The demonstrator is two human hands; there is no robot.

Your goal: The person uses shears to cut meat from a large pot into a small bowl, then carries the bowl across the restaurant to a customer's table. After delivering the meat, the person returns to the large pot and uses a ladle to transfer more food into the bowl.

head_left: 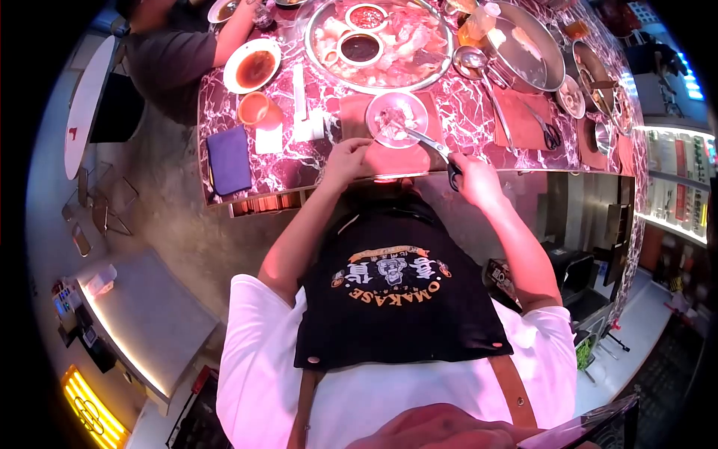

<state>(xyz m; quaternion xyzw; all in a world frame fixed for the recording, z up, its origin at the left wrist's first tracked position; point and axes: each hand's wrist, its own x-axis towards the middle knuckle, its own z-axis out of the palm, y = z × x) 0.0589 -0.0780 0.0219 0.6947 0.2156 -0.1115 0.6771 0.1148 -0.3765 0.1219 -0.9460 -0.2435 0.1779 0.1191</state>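
Note:
My right hand [473, 179] is closed round the dark handles of scissors [432, 142], whose metal blades point up and left into a small white bowl [376, 120]. Pieces of pale pink food [396, 120] lie in that bowl, at the blade tips. Just left of and below the bowl, my left hand [350, 159] rests near the table edge with its fingers bent together over a brown placemat [355, 112]; whether something is between them is too small to tell.
A large platter [449, 63] of sliced meat with two sauce bowls stands behind the bowl. Left are a soup plate [275, 56], an orange cup [254, 108] and a dark cloth [229, 159]. Right are a metal pot [555, 71] and other scissors [551, 135]. A person [168, 60] sits upper left.

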